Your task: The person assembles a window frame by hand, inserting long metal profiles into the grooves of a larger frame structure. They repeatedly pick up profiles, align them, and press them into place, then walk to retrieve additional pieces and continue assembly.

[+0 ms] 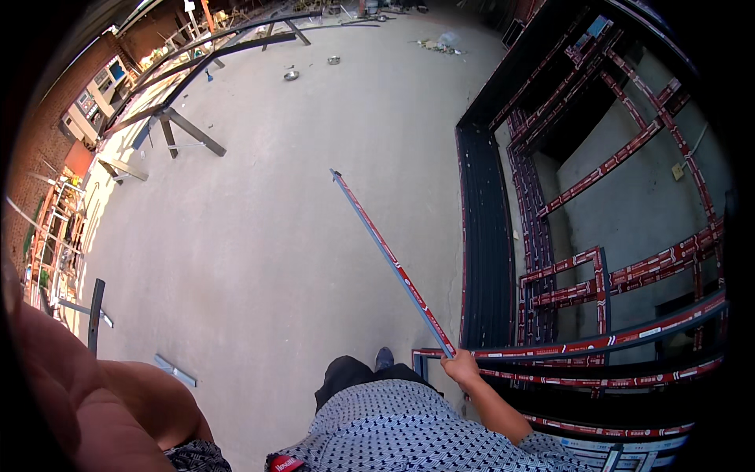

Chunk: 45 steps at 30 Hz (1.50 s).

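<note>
My right hand (462, 367) grips the near end of a long thin metal strip (389, 259) with red and white film on it. The strip slants up and away to the left over the concrete floor (259, 236), its far tip hanging free. The hand sits just above a stack of dark window frames (550, 346) with the same red film, leaning to my right. My left arm (102, 401) fills the lower left corner, very close to the camera; its hand is out of view.
More dark frame sections (484, 236) stand upright on the right. Long metal bars rest on trestles (181, 126) at the far left. Two short metal offcuts (173, 368) lie near my feet. Small round dishes (291, 75) sit far off.
</note>
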{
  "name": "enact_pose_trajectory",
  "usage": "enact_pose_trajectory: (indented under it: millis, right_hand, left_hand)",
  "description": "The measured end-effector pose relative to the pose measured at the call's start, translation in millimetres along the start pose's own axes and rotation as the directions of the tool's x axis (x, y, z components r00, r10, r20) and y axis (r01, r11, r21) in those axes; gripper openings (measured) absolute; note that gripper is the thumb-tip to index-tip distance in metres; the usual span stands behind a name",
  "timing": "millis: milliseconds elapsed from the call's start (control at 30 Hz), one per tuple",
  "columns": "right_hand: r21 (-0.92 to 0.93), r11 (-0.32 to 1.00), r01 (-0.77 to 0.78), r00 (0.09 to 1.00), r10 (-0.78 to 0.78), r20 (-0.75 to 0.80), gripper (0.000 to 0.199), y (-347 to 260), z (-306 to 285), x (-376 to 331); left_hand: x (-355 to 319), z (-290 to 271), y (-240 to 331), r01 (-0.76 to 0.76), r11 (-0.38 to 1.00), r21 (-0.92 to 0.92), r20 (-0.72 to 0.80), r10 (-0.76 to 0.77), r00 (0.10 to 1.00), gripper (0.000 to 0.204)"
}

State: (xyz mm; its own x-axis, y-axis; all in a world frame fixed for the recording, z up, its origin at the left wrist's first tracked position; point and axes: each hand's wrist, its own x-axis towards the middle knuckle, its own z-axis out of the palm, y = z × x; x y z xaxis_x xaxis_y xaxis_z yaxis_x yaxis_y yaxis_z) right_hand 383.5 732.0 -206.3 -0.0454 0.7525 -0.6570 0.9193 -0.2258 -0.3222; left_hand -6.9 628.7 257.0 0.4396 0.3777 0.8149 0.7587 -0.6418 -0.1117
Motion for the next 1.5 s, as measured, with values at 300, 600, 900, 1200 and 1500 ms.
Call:
enact_pose_trajectory:
  millis: [300,600,900,1200,1500]
  right_hand:
    - [0.126,0.989,0.073,0.992,-0.059,-0.109,0.04,-92,-58,241]
    - [-0.067,0.986,-0.153,0.98,0.142,-0.141,0.053,-275,-183,378]
    - [-0.055,0.986,-0.156,0.977,0.145,-0.158,0.038,-431,-332,551]
    - [-0.28,0.957,0.072,0.963,-0.14,-0.231,0.03,-625,-547,771]
    - [-0.517,0.75,0.412,0.837,-0.536,-0.11,0.023,-869,-708,961]
  left_hand:
    - [25,96,-284,-0.061,0.996,0.063,0.036,0.059,0.998,0.042]
    - [107,199,-573,-0.082,0.995,0.052,0.051,0.079,0.996,0.036]
    - [157,398,-790,-0.087,0.994,-0.061,0.167,0.096,0.981,0.029]
    - [199,592,-993,0.214,0.958,-0.193,0.121,-0.193,0.974,0.023]
    - [13,841,-1229,0.755,0.654,0.055,0.647,-0.599,0.471,0.081]
